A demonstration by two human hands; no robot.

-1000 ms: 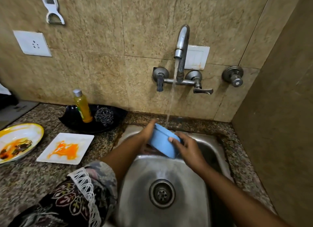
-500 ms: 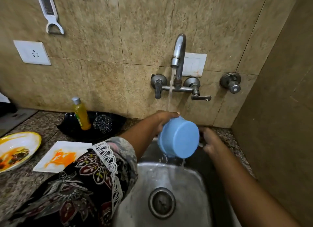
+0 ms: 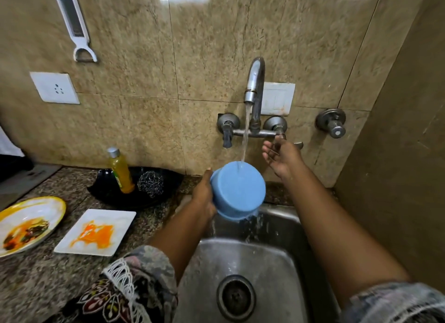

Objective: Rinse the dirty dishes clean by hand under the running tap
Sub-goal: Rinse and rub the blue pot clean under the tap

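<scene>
Now the left hand (image 3: 203, 197) is gripping the blue bowl (image 3: 238, 190) under the tap (image 3: 255, 86); the right hand's (image 3: 283, 157) fingers (image 3: 267, 151) are hanging loose, holding nothing.

Glossy beige stone wall tiles (image 3: 134, 57), speckled granite counter (image 3: 36, 274).

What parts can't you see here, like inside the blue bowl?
Head view only:
- Inside of the round blue plastic bowl: its base faces the camera.
- Left hand fingers: behind the bowl.
- Lever tap handle: mostly behind the open right hand.
- Yellow-rimmed dirty plate: cut off by the left edge.
</scene>
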